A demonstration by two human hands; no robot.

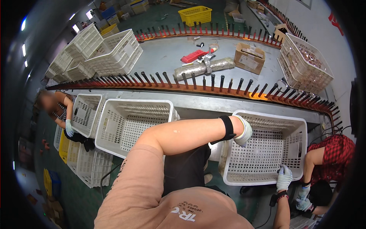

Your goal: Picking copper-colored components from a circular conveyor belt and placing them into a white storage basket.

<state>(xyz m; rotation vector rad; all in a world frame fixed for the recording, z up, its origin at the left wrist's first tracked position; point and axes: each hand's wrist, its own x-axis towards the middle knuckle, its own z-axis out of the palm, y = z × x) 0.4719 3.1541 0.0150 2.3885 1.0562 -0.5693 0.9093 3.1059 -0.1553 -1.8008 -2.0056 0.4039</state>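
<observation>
1. in the head view, we have a white plastic crate [263,152] on our side of the orange track [257,96], below its right half.
2. our left hand [244,131] curls over the crate's rim at the corner nearer the track; its thumb is hidden, so we cannot tell how firmly it grips. our right hand [284,179] pinches the rim farthest from the track.
3. we judge the crate light for its bulk, stiff, a little smooth, and tough rather than fragile; the thick rim at opposite sides looks the best hold.
4. inside it we see only perforated floor and walls. left along the track, a neighbouring crate [131,131] shows the same.
5. across the track, at its right end, a loaded crate [290,70] holds shiny, coppery pieces [312,58]; we cannot make out what a cardboard box [247,63] there contains.
</observation>
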